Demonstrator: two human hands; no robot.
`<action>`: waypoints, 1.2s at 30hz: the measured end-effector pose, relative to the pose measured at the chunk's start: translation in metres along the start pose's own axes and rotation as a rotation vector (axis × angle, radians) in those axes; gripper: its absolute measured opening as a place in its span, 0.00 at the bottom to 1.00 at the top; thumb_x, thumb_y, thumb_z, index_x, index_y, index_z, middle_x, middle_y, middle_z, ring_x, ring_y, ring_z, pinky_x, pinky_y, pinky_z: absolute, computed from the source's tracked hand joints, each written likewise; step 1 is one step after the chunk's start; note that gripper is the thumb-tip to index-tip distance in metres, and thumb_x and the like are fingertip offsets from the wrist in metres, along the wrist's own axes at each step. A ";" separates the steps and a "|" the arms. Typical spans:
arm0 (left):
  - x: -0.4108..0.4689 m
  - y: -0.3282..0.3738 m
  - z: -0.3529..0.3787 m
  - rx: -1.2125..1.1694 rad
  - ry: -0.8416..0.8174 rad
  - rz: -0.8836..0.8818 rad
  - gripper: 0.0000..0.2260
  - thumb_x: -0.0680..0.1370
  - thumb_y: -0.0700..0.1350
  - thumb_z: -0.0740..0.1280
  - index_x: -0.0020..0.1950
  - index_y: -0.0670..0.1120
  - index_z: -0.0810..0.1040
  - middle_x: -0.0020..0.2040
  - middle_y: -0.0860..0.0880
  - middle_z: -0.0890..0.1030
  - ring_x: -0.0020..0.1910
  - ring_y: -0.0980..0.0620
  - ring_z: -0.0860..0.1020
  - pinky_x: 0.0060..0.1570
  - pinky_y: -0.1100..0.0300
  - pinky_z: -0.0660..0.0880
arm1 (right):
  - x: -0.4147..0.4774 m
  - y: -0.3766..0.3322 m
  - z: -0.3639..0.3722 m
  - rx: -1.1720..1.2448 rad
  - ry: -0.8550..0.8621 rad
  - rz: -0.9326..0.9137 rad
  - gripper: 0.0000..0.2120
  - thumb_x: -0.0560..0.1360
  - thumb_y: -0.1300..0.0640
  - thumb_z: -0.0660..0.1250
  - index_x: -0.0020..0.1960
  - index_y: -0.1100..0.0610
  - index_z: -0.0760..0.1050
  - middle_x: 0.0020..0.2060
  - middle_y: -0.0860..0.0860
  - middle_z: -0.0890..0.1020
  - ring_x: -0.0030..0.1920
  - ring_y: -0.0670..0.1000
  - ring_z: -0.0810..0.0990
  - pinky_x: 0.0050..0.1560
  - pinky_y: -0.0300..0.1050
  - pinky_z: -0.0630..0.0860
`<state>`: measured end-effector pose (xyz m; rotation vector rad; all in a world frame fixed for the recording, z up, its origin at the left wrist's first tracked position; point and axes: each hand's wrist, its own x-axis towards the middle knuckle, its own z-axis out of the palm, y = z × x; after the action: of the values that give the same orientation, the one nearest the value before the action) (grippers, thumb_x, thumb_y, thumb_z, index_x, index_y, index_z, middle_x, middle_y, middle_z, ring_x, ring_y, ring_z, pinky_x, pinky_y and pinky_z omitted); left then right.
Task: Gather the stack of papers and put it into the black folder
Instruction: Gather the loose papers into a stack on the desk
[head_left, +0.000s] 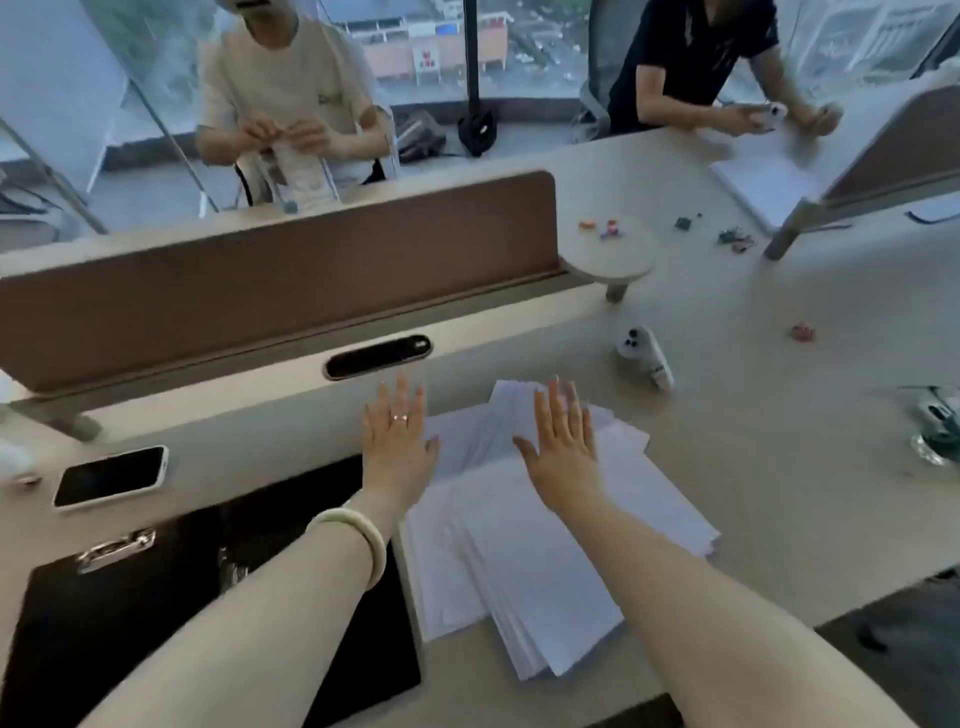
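Observation:
A loose, fanned-out stack of white papers lies on the desk in front of me, its sheets askew. The black folder lies open and flat to the left of the papers, with a metal clip near its top left. My left hand hovers flat with fingers spread at the stack's upper left edge; a ring and a pale bangle are on that arm. My right hand is flat and open over the upper middle of the papers. Neither hand holds anything.
A phone lies face up left of the folder. A brown desk divider stands behind. A white controller, small coloured clips and a glass object lie to the right. Two persons sit across the desk.

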<state>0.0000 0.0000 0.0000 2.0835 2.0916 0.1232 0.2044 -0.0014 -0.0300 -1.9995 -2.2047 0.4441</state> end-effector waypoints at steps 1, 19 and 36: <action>-0.012 0.002 0.016 0.013 -0.092 -0.030 0.31 0.80 0.52 0.53 0.76 0.46 0.41 0.78 0.44 0.40 0.76 0.41 0.38 0.74 0.40 0.40 | -0.013 0.007 0.014 -0.005 -0.021 0.041 0.37 0.66 0.33 0.22 0.70 0.50 0.30 0.73 0.49 0.33 0.76 0.54 0.37 0.65 0.42 0.20; -0.062 0.025 0.128 -0.189 -0.438 -0.247 0.35 0.77 0.58 0.58 0.76 0.50 0.41 0.78 0.45 0.38 0.76 0.43 0.37 0.74 0.43 0.42 | -0.145 0.092 0.086 0.352 0.105 0.954 0.45 0.69 0.30 0.54 0.76 0.54 0.44 0.77 0.59 0.48 0.77 0.58 0.47 0.75 0.57 0.43; -0.015 -0.022 0.108 -0.743 -0.229 -0.902 0.34 0.68 0.56 0.72 0.69 0.44 0.66 0.71 0.41 0.63 0.68 0.38 0.65 0.62 0.46 0.69 | 0.025 0.039 0.100 0.391 -0.078 0.415 0.46 0.68 0.54 0.68 0.76 0.57 0.44 0.77 0.59 0.51 0.76 0.58 0.47 0.76 0.48 0.44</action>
<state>-0.0011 -0.0234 -0.1091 0.6364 2.1519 0.4160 0.2098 0.0134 -0.1387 -2.2250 -1.5646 0.9308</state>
